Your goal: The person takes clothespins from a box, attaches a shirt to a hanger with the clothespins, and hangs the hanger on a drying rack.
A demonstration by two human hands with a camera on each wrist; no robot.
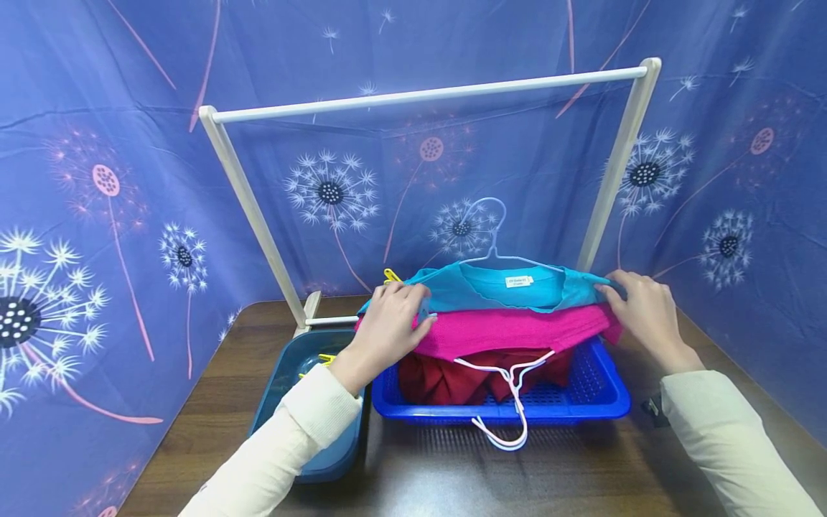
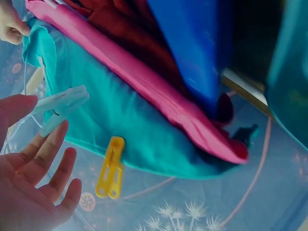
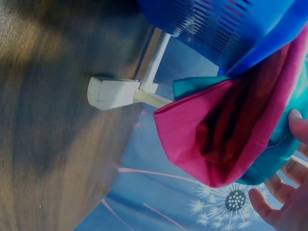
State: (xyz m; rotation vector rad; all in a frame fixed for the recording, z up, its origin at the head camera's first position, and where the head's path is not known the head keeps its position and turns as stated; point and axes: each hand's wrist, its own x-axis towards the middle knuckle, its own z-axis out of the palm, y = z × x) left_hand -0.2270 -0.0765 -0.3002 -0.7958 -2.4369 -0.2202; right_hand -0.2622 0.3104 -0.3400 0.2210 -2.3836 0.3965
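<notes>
A translucent clip [image 2: 62, 103] is pinched between thumb and fingers of the left hand [image 1: 388, 330]; whether the garment is touched by it cannot be told. The shoulder of a turquoise garment [image 1: 446, 289] is gripped by the right hand [image 1: 646, 316]. That garment — fitted on a pale hanger [image 1: 494, 240] — is held above the blue basket [image 1: 504, 411], toward the worktop's [image 1: 413, 477] back edge, with a yellow clip [image 2: 110, 168] fastened near its other shoulder. In front, a magenta garment [image 1: 491, 329] is laid over dark red cloth [image 1: 439, 377], its white hanger [image 1: 519, 411] hooked out past the basket's front rim. Nearer the worktop's left edge, a basin [image 1: 329, 470] is placed.
</notes>
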